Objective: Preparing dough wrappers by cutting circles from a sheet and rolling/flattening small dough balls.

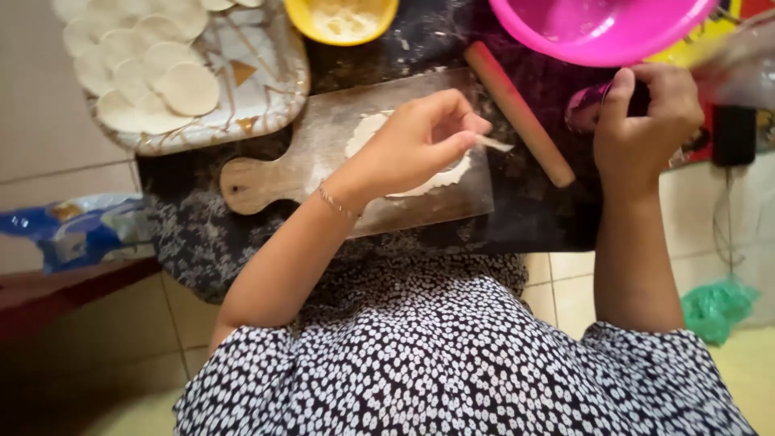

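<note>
Dough sheet (436, 182) lies flat on the wooden board (323, 153); the left hand (420, 145) hovers over it, pinching a thin scrap of dough (494, 144). The right hand (650, 113) grips a dark round cutter (588, 109) beside the rolling pin (521, 113)

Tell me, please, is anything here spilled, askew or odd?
Nothing is spilled or broken. The dough on the board has a ragged edge with a piece missing. The rolling pin lies slanted beside it. The left hand pinches a dough strip.
</note>
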